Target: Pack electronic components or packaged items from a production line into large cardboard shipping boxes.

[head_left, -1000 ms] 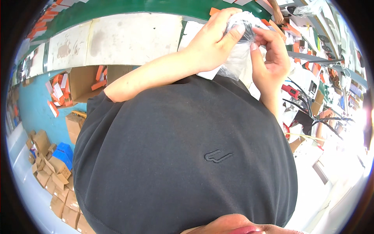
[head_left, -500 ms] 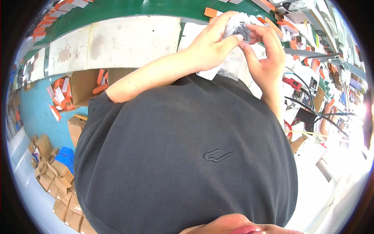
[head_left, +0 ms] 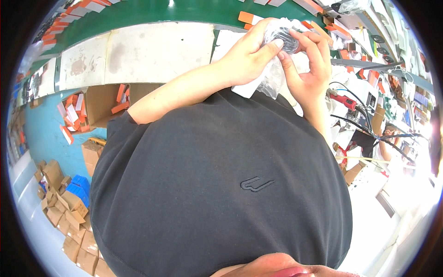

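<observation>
Both my hands are raised over the bench, closed around a clear plastic bag (head_left: 272, 78). Inside its upper part shows a dark, ring-shaped bundle (head_left: 289, 43) that looks like a coiled cable. My left hand (head_left: 247, 57) grips the bag from the left, its thumb pressed on the coil. On the coil's right side, my right hand (head_left: 310, 69) pinches the edge with thumb and fingertips. The lower part of the bag hangs loose between the hands. Under my left wrist a flat white piece (head_left: 247, 88) sticks out; whether I hold it cannot be told.
A white worktop (head_left: 157, 51) borders a green surface (head_left: 138, 34) with orange-and-white boxes. At right are a red-handled tool (head_left: 344, 99), black cables (head_left: 364, 117) and another person's hand (head_left: 390, 134). Open cartons (head_left: 99, 106) and a blue crate (head_left: 79, 187) stand on the left.
Both hands have shifted slightly left and down with the bag. The coil has turned a little and more of it shows. My right fingers have moved along its edge.
</observation>
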The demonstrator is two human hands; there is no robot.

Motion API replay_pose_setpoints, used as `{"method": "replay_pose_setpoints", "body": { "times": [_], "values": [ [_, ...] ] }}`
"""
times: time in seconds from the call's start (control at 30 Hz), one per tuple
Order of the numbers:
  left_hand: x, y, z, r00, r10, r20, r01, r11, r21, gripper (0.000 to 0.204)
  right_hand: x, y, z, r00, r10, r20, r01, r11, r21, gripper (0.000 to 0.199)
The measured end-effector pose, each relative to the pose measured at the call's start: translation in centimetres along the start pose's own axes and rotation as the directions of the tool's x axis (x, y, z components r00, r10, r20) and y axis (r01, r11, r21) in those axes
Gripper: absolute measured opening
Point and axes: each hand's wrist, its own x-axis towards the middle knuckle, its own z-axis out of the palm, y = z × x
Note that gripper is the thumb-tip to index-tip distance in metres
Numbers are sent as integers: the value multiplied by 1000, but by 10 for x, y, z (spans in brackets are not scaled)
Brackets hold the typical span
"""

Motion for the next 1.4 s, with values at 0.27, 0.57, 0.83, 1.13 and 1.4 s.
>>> {"method": "replay_pose_setpoints", "body": {
  "times": [0.27,0.57,0.83,1.13,1.4],
  "values": [
    [-1,14,4,991,-133,12,133,983,-125,42,-10,19,11,938,327,114,-346,887,306,46],
    [0,10,9,993,-115,15,116,987,-115,43,-17,24,12,853,446,271,-511,611,605,53],
    [18,3,6,956,192,-222,-238,950,-203,40,-20,13,27,719,549,427,-534,44,844,51],
    [18,-6,-19,775,-384,-503,131,875,-466,25,-33,15,42,575,524,628,-815,298,497,26],
    [1,-10,-61,766,-632,-117,497,698,-516,29,-24,39,41,545,743,388,-638,67,767,16]
  ]
}}
